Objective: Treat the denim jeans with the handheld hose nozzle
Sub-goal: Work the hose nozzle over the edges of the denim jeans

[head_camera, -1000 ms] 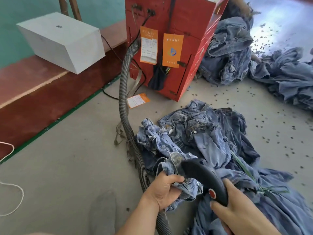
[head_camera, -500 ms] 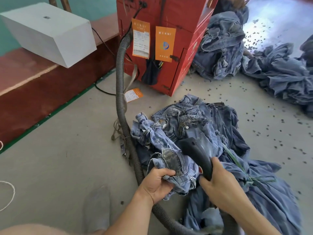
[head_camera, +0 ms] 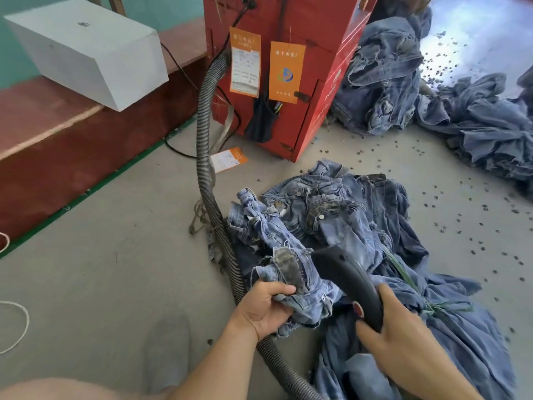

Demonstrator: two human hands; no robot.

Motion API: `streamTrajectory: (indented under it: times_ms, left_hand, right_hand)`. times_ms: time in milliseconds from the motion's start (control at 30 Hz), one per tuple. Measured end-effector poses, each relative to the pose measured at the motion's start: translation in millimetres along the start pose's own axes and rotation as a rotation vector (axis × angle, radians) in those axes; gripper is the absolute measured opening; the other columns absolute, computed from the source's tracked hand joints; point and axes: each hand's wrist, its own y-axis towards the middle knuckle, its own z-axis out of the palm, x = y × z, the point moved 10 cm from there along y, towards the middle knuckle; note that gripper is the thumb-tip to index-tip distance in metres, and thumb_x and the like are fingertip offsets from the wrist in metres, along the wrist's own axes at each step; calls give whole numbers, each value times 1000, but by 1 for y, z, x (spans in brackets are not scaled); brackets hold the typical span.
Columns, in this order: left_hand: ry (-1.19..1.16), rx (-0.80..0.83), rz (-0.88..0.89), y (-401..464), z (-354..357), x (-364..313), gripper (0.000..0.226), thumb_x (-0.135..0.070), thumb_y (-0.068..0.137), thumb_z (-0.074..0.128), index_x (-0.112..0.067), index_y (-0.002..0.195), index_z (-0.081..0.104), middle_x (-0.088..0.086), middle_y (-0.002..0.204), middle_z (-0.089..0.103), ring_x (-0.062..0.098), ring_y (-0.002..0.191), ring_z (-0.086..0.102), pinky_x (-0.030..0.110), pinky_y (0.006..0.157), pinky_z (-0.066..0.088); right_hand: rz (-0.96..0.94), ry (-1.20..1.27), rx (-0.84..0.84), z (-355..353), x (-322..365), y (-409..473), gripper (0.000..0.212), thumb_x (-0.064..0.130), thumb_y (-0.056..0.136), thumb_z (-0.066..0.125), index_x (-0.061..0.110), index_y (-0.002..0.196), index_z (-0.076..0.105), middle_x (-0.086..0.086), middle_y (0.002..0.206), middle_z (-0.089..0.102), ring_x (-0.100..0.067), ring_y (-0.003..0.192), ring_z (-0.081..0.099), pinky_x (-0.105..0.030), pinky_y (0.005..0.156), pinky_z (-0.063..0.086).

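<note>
A heap of light blue denim jeans (head_camera: pixel 331 220) lies on the grey floor in front of me. My left hand (head_camera: pixel 265 308) grips a bunched, frayed part of one pair (head_camera: pixel 291 269) and lifts it off the heap. My right hand (head_camera: pixel 403 339) holds the black curved hose nozzle (head_camera: pixel 346 272) by its handle, with a red button (head_camera: pixel 358 308) near my thumb. The nozzle's tip sits against the held denim. A grey ribbed hose (head_camera: pixel 206 157) runs from the nozzle to the red machine.
The red machine (head_camera: pixel 311 47) with orange tags stands at the back. More jeans are piled behind it (head_camera: pixel 383 79) and at the right (head_camera: pixel 484 125). A white box (head_camera: pixel 86 50) rests on a brown ledge on the left. Small dark bits litter the floor on the right.
The nozzle has shifted over the held denim, its red button hidden half a second ago and showing again now. My left hand keeps its grip on the bunched denim.
</note>
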Motion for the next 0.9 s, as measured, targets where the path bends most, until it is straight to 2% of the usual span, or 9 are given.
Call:
streamTrajectory:
  times_ms: [100,233,333,400,500,567,733,833,900]
  left_hand:
    - [-16,30,-20,3,3,-3,49,12,77,51,12,123,68,30,126,67,41,116,68,47,95,58]
    - [-75,93,-36,0,2,8,56,7,73,58,10,128,65,27,128,66,46,122,63,53,100,54]
    - [-14,79,-136,1,7,16,71,-39,93,63,3,148,49,25,149,50,48,144,41,58,119,36]
    - [60,-60,-170,6,-2,15,79,-67,96,56,-4,144,57,23,147,56,44,138,52,59,120,34]
    - [175,-212,-82,8,-17,3,44,-30,96,66,0,128,69,23,122,72,38,115,70,54,104,53]
    - [226,-205,-69,7,-17,6,23,-13,98,61,-2,110,78,18,103,77,31,96,75,46,90,61]
    - [265,-178,-36,-2,-16,5,25,0,99,55,3,115,74,24,114,74,34,102,74,46,84,62]
    - [351,-181,-21,-4,-16,-2,24,5,97,57,4,113,74,24,113,74,36,102,74,49,86,62]
    - [399,-183,-2,-3,-14,-8,25,10,95,59,8,117,70,26,114,73,38,104,73,51,89,61]
  right_hand:
    - [39,-41,80,13,-13,-17,27,35,88,72,34,92,45,29,76,66,-3,59,65,-13,54,47]
    - [-50,-37,48,17,14,7,25,32,93,66,34,95,42,-1,65,65,-11,45,59,-21,39,41]
    - [-50,-4,-19,2,24,19,26,26,95,66,32,97,41,-4,69,65,-15,45,60,-26,39,47]
    - [-37,70,7,-5,15,8,29,25,92,68,40,93,43,-6,64,66,-17,44,61,-31,41,49]
    - [1,68,71,-5,-3,-12,24,31,87,71,40,90,48,5,63,67,-13,45,61,-24,46,46]
    - [14,28,75,-5,-8,-14,21,32,87,70,32,92,50,12,64,65,-11,46,59,-21,46,41]
    - [-28,11,143,-2,20,14,20,22,91,67,29,95,48,-4,55,63,-17,38,58,-31,40,45]
    - [-68,4,47,-15,34,25,22,24,94,66,19,94,45,-6,57,63,-16,36,57,-30,39,45]
    - [-66,50,0,-25,31,18,22,27,93,67,25,92,45,-2,49,61,-16,34,55,-28,36,43]
